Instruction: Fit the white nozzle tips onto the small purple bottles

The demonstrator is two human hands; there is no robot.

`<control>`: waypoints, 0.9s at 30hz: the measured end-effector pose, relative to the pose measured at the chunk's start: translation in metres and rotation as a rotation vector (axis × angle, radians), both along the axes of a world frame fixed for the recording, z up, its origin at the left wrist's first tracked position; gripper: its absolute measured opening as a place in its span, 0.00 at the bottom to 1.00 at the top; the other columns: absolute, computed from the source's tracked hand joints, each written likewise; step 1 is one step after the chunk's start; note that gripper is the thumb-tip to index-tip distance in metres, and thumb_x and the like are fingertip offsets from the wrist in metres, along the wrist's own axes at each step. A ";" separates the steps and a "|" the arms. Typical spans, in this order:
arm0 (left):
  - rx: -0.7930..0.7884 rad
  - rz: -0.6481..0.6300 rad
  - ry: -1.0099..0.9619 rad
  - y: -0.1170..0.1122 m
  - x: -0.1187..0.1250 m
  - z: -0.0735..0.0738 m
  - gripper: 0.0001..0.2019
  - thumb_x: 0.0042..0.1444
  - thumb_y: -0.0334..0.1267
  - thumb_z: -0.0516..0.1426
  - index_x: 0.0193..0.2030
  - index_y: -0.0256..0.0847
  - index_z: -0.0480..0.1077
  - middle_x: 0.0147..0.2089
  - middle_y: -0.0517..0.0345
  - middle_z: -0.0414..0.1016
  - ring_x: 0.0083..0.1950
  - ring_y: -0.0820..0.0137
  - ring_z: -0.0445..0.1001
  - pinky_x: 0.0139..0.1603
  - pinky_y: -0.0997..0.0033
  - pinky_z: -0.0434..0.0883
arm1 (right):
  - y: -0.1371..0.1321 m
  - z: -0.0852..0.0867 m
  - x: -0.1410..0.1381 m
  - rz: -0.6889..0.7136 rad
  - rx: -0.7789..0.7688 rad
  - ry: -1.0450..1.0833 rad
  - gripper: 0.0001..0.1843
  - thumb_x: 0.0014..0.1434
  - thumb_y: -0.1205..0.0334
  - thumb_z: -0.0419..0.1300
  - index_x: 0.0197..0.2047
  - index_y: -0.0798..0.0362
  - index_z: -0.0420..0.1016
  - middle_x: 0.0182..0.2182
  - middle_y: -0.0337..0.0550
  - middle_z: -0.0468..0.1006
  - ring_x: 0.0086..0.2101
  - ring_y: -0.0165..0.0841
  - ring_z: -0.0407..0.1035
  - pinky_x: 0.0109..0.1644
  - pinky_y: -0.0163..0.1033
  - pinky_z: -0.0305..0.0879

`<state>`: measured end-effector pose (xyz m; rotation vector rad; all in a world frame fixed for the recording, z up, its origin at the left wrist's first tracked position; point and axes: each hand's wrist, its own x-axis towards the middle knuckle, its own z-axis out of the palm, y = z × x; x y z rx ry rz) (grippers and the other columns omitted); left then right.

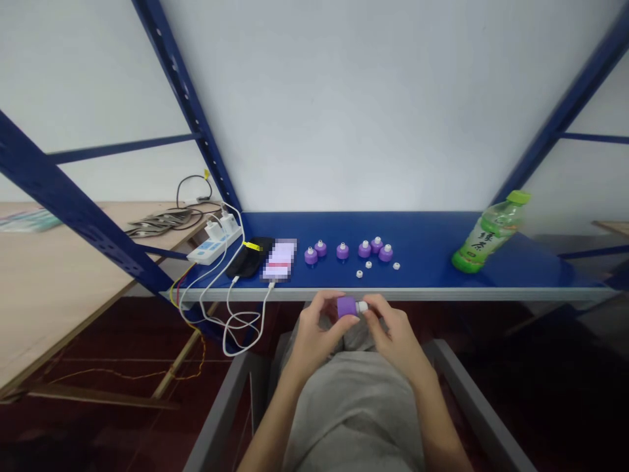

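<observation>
My left hand grips a purple bottle cap between thumb and fingers, just in front of the shelf edge and above my lap. The cap lies sideways, its spout toward the right. At that spout my right hand pinches a small white cap piece. Beyond my hands, several purple caps with white tops stand on the blue shelf, among them a cap in the middle and a cap farther right. Loose white pieces lie near them, one white piece close to the front edge.
A phone and a black pouch lie left on the blue shelf, with white cables hanging over its edge. A power strip sits beside them. A green tea bottle stands right. Grey chair arms flank me.
</observation>
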<state>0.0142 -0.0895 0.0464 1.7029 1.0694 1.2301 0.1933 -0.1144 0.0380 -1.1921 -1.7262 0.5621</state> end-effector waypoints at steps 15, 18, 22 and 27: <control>0.151 0.035 0.059 0.000 0.009 -0.004 0.19 0.52 0.45 0.67 0.48 0.44 0.72 0.45 0.56 0.79 0.37 0.69 0.76 0.41 0.68 0.75 | 0.002 -0.003 -0.005 -0.153 0.092 -0.147 0.15 0.72 0.58 0.45 0.41 0.51 0.71 0.22 0.36 0.72 0.22 0.32 0.68 0.28 0.34 0.57; 0.212 0.029 0.033 0.000 0.010 -0.003 0.17 0.53 0.44 0.67 0.47 0.43 0.72 0.46 0.53 0.79 0.43 0.66 0.78 0.43 0.67 0.76 | 0.002 -0.004 -0.009 -0.178 0.116 -0.114 0.16 0.72 0.58 0.44 0.38 0.51 0.69 0.22 0.35 0.71 0.22 0.32 0.67 0.28 0.34 0.57; 0.215 0.012 0.041 -0.001 0.008 0.001 0.16 0.57 0.41 0.64 0.50 0.43 0.71 0.50 0.52 0.79 0.50 0.64 0.78 0.48 0.65 0.76 | 0.003 -0.005 -0.011 -0.154 0.123 -0.088 0.15 0.72 0.58 0.45 0.43 0.51 0.71 0.27 0.38 0.76 0.25 0.32 0.71 0.31 0.33 0.62; 0.166 0.023 -0.024 0.000 0.005 0.000 0.16 0.63 0.40 0.58 0.57 0.43 0.69 0.53 0.50 0.78 0.51 0.66 0.77 0.48 0.67 0.76 | 0.006 -0.007 -0.008 -0.164 0.181 -0.065 0.14 0.72 0.59 0.47 0.49 0.51 0.73 0.39 0.44 0.81 0.37 0.34 0.77 0.42 0.35 0.70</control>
